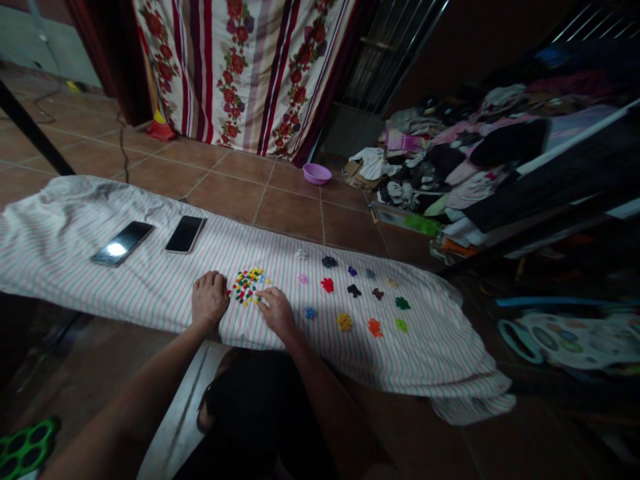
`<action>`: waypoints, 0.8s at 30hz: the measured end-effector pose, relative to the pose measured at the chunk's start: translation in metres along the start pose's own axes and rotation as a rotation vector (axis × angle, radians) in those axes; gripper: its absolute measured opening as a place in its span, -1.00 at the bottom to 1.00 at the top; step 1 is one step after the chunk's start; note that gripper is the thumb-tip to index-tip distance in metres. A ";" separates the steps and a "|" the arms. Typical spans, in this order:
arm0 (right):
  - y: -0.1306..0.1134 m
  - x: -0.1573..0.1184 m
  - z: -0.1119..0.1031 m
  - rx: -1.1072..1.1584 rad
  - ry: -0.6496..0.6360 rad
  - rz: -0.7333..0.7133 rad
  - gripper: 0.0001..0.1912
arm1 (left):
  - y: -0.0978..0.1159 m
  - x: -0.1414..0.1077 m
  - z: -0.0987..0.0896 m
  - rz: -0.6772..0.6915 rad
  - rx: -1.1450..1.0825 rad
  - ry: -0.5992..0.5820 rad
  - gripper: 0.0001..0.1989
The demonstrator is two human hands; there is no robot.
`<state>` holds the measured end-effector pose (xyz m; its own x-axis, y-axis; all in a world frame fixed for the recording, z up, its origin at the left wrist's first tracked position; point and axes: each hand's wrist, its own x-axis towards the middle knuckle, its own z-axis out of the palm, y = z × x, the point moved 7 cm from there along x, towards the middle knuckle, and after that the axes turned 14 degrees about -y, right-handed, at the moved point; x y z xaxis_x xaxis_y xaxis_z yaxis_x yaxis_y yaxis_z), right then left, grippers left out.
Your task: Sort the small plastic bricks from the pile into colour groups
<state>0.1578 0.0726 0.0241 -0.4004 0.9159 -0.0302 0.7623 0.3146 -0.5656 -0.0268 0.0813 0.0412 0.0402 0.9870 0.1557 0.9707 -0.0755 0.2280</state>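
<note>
A mixed pile of small coloured pieces (249,285), in red, yellow, green and white, lies on a striped cloth (150,303). My left hand (210,295) rests on the cloth at the left side of this pile, its fingers curled under and nothing visible in them. At the pile's right edge, my right hand (277,310) reaches in with thumb and forefinger a little apart, the tips at the pieces. To its right are small single-colour heaps, among them red pieces (327,285), yellow pieces (345,322), blue pieces (311,313) and orange pieces (375,327).
Two phones, one dark with a glare (123,244) and one paler-edged (185,235), lie on the cloth at left. Beyond the covered surface are a purple basin (317,175), a floral curtain (255,73) and a heap of clothes (450,153).
</note>
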 end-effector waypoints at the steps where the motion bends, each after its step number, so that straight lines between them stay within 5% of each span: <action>1: 0.000 0.000 0.000 0.002 -0.002 0.009 -0.71 | 0.000 0.000 0.000 0.002 0.005 0.003 -0.79; 12: 0.002 -0.001 -0.003 0.052 -0.020 0.048 -0.80 | 0.000 0.000 -0.001 0.005 0.024 0.017 -0.76; 24: 0.019 -0.011 -0.014 0.054 0.061 0.051 -0.68 | 0.001 0.000 -0.002 -0.016 0.052 -0.028 -0.77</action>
<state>0.1837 0.0724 0.0251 -0.3286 0.9444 -0.0110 0.7521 0.2546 -0.6079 -0.0261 0.0808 0.0436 0.0301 0.9917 0.1252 0.9823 -0.0525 0.1800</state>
